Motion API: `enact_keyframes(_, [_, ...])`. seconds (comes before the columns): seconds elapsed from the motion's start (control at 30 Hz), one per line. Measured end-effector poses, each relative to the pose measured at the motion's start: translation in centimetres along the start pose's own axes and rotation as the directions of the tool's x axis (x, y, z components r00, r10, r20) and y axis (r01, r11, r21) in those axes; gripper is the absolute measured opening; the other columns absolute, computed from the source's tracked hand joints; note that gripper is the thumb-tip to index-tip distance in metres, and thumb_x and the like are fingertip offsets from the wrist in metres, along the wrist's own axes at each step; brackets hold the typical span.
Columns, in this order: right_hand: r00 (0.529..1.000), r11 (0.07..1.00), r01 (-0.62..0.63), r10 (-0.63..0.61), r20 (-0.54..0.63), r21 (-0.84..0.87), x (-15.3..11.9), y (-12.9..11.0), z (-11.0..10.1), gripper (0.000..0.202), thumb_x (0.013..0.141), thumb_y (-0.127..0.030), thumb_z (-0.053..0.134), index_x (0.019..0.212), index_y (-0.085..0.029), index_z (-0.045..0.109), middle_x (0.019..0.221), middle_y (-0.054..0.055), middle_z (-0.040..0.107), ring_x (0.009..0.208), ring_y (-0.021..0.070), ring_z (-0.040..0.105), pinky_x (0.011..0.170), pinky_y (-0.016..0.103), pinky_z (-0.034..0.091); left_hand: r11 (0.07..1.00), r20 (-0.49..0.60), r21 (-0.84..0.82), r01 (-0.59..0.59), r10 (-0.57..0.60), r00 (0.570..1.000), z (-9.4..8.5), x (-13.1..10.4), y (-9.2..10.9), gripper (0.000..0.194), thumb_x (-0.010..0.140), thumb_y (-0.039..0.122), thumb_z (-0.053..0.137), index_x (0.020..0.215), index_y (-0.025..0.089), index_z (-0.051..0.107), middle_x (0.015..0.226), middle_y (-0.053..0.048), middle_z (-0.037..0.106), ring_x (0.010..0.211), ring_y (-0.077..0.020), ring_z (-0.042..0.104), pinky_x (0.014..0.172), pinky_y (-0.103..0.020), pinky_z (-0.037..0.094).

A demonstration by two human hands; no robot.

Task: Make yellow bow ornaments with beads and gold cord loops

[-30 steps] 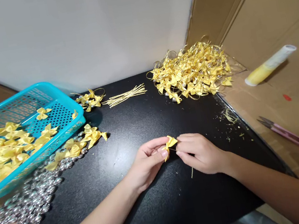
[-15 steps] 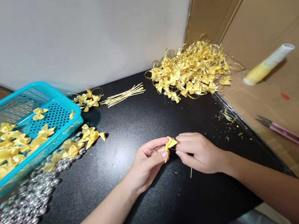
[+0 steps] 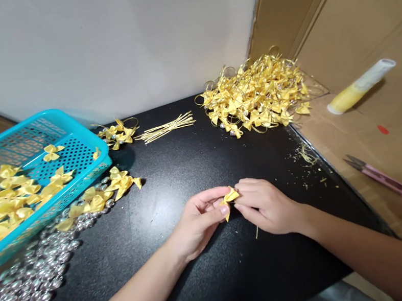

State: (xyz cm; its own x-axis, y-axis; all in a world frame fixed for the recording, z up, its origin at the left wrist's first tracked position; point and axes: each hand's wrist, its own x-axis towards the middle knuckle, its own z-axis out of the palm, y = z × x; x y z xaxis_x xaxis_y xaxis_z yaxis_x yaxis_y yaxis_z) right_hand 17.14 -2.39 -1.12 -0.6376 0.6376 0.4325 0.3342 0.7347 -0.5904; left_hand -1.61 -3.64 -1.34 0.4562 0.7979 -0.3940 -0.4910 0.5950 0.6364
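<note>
Between thumb and fingers, my left hand (image 3: pixel 203 220) pinches a small yellow ribbon bow (image 3: pixel 229 197) above the black tabletop. My right hand (image 3: pixel 267 206) is closed just to the right of the bow, its fingertips almost touching it. A thin gold cord (image 3: pixel 257 232) shows below the right palm; the rest of it is hidden by the fingers. What exactly lies between the right fingertips is mostly covered.
At left, a turquoise basket (image 3: pixel 102 174) holds yellow bows, beside silver beads (image 3: pixel 35 268) and loose bows (image 3: pixel 123 181). Gold cords (image 3: pixel 168 127) lie at the back, near a big heap of finished bows (image 3: pixel 257 94). Pink thread snips (image 3: pixel 385 177) and a tube (image 3: pixel 361 86) lie right.
The bow has tilted slightly and sits a little lower in my left fingers. My right fingertips have come marginally closer to it.
</note>
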Motion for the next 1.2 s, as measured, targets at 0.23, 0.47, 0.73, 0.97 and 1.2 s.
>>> enact_keyframes(0.23, [1.000, 1.000, 0.013, -0.013, -0.026, 0.008, 0.25, -0.02, 0.27, 0.033, 0.096, -0.013, 0.038, 0.067, -0.018, 0.052, 0.064, 0.001, 0.049, 0.062, 0.0142, 0.038, 0.059, 0.028, 0.033, 1.000, -0.014, 0.010, -0.011, 0.011, 1.000, 0.19, -0.03, -0.17, 0.028, 0.060, 0.018, 0.088, 0.086, 0.020, 0.079, 0.075, -0.002, 0.072, 0.062, -0.0073, 0.056, 0.065, -0.022, 0.044])
enact_keyframes(0.47, [0.996, 0.995, -0.082, 0.080, -0.043, -0.047, 0.14, 0.37, 0.52, 0.034, 0.099, -0.017, 0.038, 0.072, -0.018, 0.059, 0.065, 0.001, 0.051, 0.063, 0.0146, 0.040, 0.060, 0.029, 0.032, 0.992, -0.042, 0.071, -0.101, 0.105, 0.994, -0.01, -0.05, -0.39, 0.027, 0.063, 0.023, 0.086, 0.090, 0.021, 0.079, 0.074, -0.002, 0.070, 0.067, -0.0092, 0.056, 0.070, -0.024, 0.045])
enact_keyframes(0.73, [0.994, 0.992, -0.107, 0.105, -0.032, -0.066, 0.00, 0.51, 0.59, 0.034, 0.100, -0.019, 0.039, 0.074, -0.018, 0.061, 0.064, 0.000, 0.053, 0.063, 0.0142, 0.041, 0.062, 0.029, 0.031, 0.991, -0.065, 0.077, -0.109, 0.114, 0.991, 0.21, -0.09, -0.17, 0.022, 0.066, 0.023, 0.083, 0.088, 0.021, 0.079, 0.084, -0.003, 0.073, 0.071, -0.0107, 0.056, 0.069, -0.025, 0.043])
enact_keyframes(0.97, [0.992, 0.991, -0.126, 0.125, -0.035, -0.039, -0.01, 0.35, 0.50, 0.034, 0.099, -0.021, 0.038, 0.072, -0.018, 0.057, 0.065, 0.001, 0.053, 0.062, 0.0141, 0.043, 0.062, 0.029, 0.032, 0.992, -0.081, 0.076, -0.099, 0.105, 0.991, 0.03, -0.10, -0.26, 0.023, 0.066, 0.022, 0.084, 0.089, 0.021, 0.079, 0.088, -0.004, 0.073, 0.075, -0.0120, 0.058, 0.071, -0.026, 0.043])
enact_keyframes(1.2, [0.993, 0.993, -0.114, 0.113, -0.034, -0.011, 0.11, 0.03, 0.25, 0.029, 0.097, -0.017, 0.042, 0.071, -0.018, 0.055, 0.065, 0.000, 0.055, 0.062, 0.0131, 0.044, 0.062, 0.028, 0.032, 0.996, -0.092, 0.042, -0.081, 0.084, 0.992, -0.01, -0.02, -0.17, 0.025, 0.064, 0.021, 0.085, 0.088, 0.020, 0.079, 0.084, -0.003, 0.073, 0.072, -0.0102, 0.058, 0.070, -0.023, 0.044])
